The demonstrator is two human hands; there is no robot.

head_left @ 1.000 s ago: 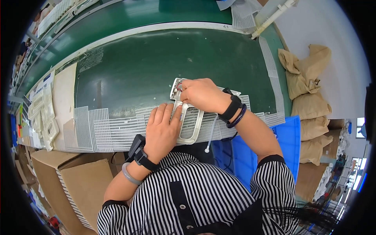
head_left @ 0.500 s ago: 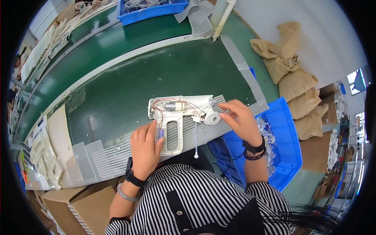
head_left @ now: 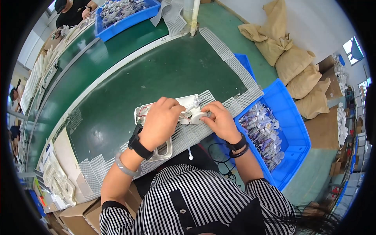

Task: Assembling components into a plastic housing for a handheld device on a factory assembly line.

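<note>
A white gun-shaped plastic housing half [head_left: 192, 100] with a looped handle lies on the bench. Red wires [head_left: 143, 111] run inside it. Across its middle reaches my left hand [head_left: 161, 119], fingers bent and closed over small parts beside the disc; what is between the fingertips is hidden. My right hand [head_left: 220, 122] pinches the edge of a white round disc [head_left: 197, 118] at the housing's lower side. A thin white rod [head_left: 189, 150] with a small knob end hangs from there over the bench edge. The motor and most of the handle are behind my left hand.
A blue bin [head_left: 291, 129] of small clear and purple parts stands at my right. Another blue tray [head_left: 125, 19] of parts is at the far left, near a co-worker [head_left: 72, 13]. White plastic frames [head_left: 58, 178] lie at left; brown sacks [head_left: 297, 60] line the wall.
My left hand has moved up and right from the handle to the housing's middle. My right hand has shifted left and closed on the disc. The view has shifted slightly.
</note>
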